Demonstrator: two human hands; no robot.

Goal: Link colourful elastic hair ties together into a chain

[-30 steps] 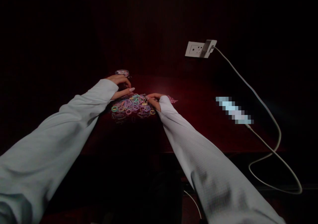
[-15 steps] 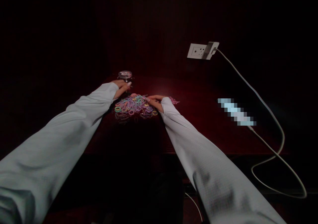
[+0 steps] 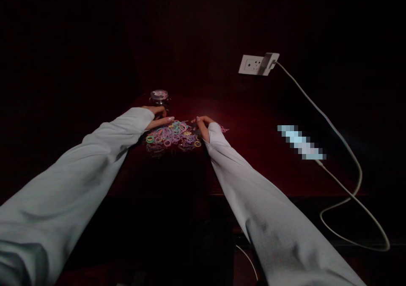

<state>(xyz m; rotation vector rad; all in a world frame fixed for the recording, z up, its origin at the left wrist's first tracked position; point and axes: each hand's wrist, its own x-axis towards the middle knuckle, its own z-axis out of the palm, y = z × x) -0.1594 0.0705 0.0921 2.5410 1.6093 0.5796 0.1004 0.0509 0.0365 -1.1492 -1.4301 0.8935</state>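
A loose heap of small coloured hair ties (image 3: 171, 136) lies on the dark red table between my two hands. My left hand (image 3: 157, 113) is at the heap's far left edge, its thumb stretched out over the hair ties and apart from the bent fingers; nothing shows in it. At the right side of the heap, my right hand (image 3: 204, 124) has thumb and fingers drawn together in a pinch. Whatever is between those fingertips is too small and dark to name. Just beyond my left hand stands a small clear jar (image 3: 159, 95) with a patterned lid.
Some pink hair ties (image 3: 224, 129) lie right of my right hand. Further right is a blurred-out phone-like device (image 3: 300, 143) with a white cable (image 3: 344, 144) looping to a charger (image 3: 270, 63) in the wall socket (image 3: 250, 64). The table's front edge (image 3: 212, 195) crosses below my forearms.
My left hand has moved slightly right and nearer, away from the jar, with its thumb reaching over the heap. My right hand has lifted off the hair ties and drawn its fingertips together.
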